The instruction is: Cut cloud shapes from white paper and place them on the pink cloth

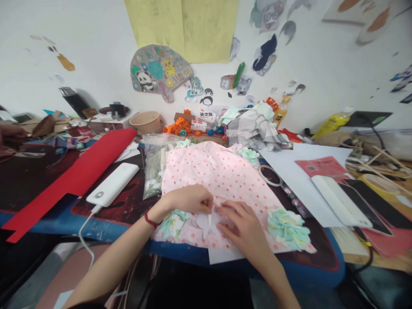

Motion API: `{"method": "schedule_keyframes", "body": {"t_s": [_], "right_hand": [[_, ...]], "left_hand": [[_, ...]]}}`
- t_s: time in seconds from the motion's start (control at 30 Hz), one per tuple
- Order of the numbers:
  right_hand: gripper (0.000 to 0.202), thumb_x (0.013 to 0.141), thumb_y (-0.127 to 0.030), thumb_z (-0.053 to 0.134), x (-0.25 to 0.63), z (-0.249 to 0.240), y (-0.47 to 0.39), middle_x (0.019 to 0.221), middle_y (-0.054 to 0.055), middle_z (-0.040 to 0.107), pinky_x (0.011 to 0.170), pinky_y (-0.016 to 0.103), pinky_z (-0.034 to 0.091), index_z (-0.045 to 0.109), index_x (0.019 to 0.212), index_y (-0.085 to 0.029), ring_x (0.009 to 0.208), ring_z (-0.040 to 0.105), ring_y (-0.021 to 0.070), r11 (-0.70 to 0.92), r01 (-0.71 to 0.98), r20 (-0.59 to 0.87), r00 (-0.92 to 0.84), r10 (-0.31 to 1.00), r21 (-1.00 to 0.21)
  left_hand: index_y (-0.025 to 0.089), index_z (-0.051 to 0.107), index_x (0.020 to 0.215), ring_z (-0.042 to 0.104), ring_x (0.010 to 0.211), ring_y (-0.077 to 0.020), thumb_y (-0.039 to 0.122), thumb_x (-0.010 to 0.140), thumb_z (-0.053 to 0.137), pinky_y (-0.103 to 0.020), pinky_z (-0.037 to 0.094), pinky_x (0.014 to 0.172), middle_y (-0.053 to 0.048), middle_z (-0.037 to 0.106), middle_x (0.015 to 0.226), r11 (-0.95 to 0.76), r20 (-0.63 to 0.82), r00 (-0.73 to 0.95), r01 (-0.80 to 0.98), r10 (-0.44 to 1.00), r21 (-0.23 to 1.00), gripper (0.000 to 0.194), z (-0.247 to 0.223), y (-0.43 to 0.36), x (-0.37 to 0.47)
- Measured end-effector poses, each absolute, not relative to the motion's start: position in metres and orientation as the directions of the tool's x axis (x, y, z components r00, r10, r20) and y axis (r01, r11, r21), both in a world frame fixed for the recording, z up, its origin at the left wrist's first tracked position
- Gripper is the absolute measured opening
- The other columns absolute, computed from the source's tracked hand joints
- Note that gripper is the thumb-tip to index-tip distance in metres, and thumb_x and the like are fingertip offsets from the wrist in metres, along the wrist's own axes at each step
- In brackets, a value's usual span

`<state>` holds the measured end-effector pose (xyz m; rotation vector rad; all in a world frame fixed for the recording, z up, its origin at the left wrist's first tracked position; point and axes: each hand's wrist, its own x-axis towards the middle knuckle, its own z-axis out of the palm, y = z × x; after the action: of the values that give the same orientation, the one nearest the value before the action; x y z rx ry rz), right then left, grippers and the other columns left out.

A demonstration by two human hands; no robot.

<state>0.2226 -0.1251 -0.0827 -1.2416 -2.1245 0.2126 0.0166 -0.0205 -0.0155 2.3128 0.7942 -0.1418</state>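
Note:
A pink cloth with red dots (209,167) lies spread over the table in front of me. Closed in a pinch above its lower middle, my left hand (189,199) holds a small white strip (210,219). Below the strip lies a pale translucent cutout (203,223) with a pointed end. My right hand (243,225) is open, its fingertips resting at the cutout's right side. Ruffled mint-green fabric flowers (289,228) sit near the cloth's corners, one (175,223) beside my left wrist. A white sheet (222,255) sticks out under the cloth's front edge.
A white power bank (112,184) with a cable and a long red piece (80,171) lie left. A clear bag (152,171) touches the cloth. Phones (341,201) and white paper (289,171) are right. Crumpled grey paper (254,128) stands behind. Another person's hand (11,137) shows far left.

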Motion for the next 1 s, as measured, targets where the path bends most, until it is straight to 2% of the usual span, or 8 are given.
{"method": "schedule_keyframes", "body": {"t_s": [0.1, 0.17, 0.23, 0.33, 0.57, 1.0], "right_hand": [[0.024, 0.088, -0.012, 0.065, 0.218, -0.086, -0.137, 0.106, 0.008, 0.070, 0.089, 0.041, 0.053, 0.069, 0.111, -0.017, 0.100, 0.061, 0.0235, 0.644, 0.673, 0.644, -0.319, 0.695, -0.363], [0.024, 0.089, -0.006, 0.062, 0.214, -0.090, -0.147, 0.103, 0.009, 0.072, 0.090, 0.040, 0.053, 0.069, 0.110, -0.013, 0.099, 0.062, 0.0232, 0.698, 0.656, 0.703, -0.351, 0.618, -0.286], [0.027, 0.090, -0.005, 0.059, 0.210, -0.094, -0.157, 0.107, 0.011, 0.073, 0.091, 0.040, 0.054, 0.068, 0.114, -0.010, 0.104, 0.063, 0.0248, 0.712, 0.665, 0.698, -0.399, 0.595, -0.227], [0.031, 0.090, -0.005, 0.057, 0.206, -0.099, -0.164, 0.114, 0.012, 0.072, 0.092, 0.041, 0.055, 0.068, 0.119, -0.009, 0.110, 0.062, 0.0269, 0.699, 0.686, 0.686, -0.412, 0.600, -0.200], [0.034, 0.088, -0.002, 0.055, 0.201, -0.107, -0.164, 0.113, 0.013, 0.073, 0.090, 0.043, 0.055, 0.069, 0.119, -0.009, 0.107, 0.064, 0.0285, 0.672, 0.728, 0.695, -0.413, 0.589, -0.137], [0.037, 0.091, -0.006, 0.049, 0.200, -0.109, -0.163, 0.112, 0.012, 0.073, 0.092, 0.041, 0.054, 0.069, 0.121, -0.011, 0.107, 0.066, 0.0260, 0.646, 0.758, 0.691, -0.419, 0.589, -0.090]], "left_hand": [[0.016, 0.070, 0.081, 0.055, 0.063, -0.0111, 0.020, 0.082, 0.060, -0.023, 0.037, 0.060, 0.000, 0.066, 0.071, -0.591, -0.293, 0.816, 0.567, 0.498, 0.574, 0.011, -0.017, -0.021, 0.015], [0.016, 0.069, 0.080, 0.055, 0.064, -0.0113, 0.021, 0.082, 0.060, -0.023, 0.038, 0.062, 0.000, 0.067, 0.072, -0.595, -0.283, 0.820, 0.560, 0.498, 0.576, 0.011, -0.018, -0.021, 0.014], [0.016, 0.069, 0.080, 0.056, 0.065, -0.0114, 0.022, 0.083, 0.059, -0.023, 0.038, 0.062, 0.000, 0.067, 0.073, -0.598, -0.275, 0.823, 0.555, 0.498, 0.578, 0.012, -0.020, -0.021, 0.013], [0.016, 0.069, 0.080, 0.056, 0.065, -0.0114, 0.023, 0.084, 0.059, -0.024, 0.038, 0.061, -0.001, 0.067, 0.074, -0.600, -0.267, 0.828, 0.546, 0.494, 0.584, 0.013, -0.023, -0.021, 0.012], [0.016, 0.069, 0.079, 0.055, 0.064, -0.0113, 0.024, 0.084, 0.059, -0.024, 0.037, 0.060, -0.001, 0.067, 0.074, -0.605, -0.249, 0.831, 0.538, 0.497, 0.586, 0.014, -0.027, -0.022, 0.010], [0.016, 0.067, 0.076, 0.054, 0.063, -0.0103, 0.020, 0.082, 0.059, -0.023, 0.037, 0.060, 0.000, 0.065, 0.072, -0.613, -0.228, 0.836, 0.527, 0.500, 0.589, 0.011, -0.024, -0.024, 0.012]]}}
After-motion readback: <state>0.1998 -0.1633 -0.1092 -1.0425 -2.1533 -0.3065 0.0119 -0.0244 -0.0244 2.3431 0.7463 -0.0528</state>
